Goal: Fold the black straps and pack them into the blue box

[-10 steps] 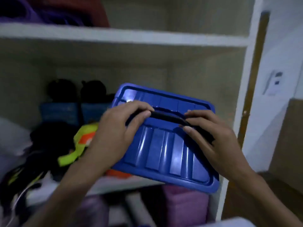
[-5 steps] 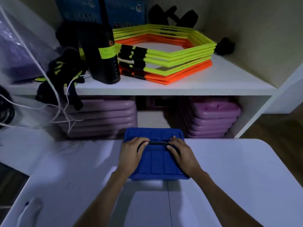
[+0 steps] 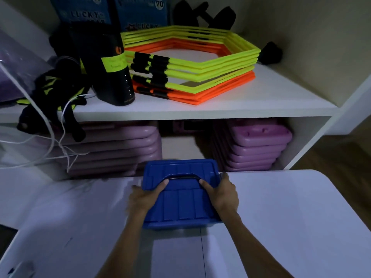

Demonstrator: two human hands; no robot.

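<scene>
A blue box [image 3: 181, 199] with its ribbed lid on sits on the far part of a white table [image 3: 291, 213], close to the edge by the shelves. The person grips it from both sides. The left hand [image 3: 143, 198] wraps the left edge, its thumb lying over the lid and pointing toward the dark handle [image 3: 181, 176], the other fingers hidden under or beside the box. The right hand [image 3: 221, 194] clasps the right edge the same way, thumb on the lid near the handle's right end, fingertips curled round the far corner. Both hands are closed on the box. Black straps [image 3: 50, 101] hang in a tangle off the left of the shelf [image 3: 261, 101], well apart from the box, beside a stack of yellow and orange hoops [image 3: 200, 65].
</scene>
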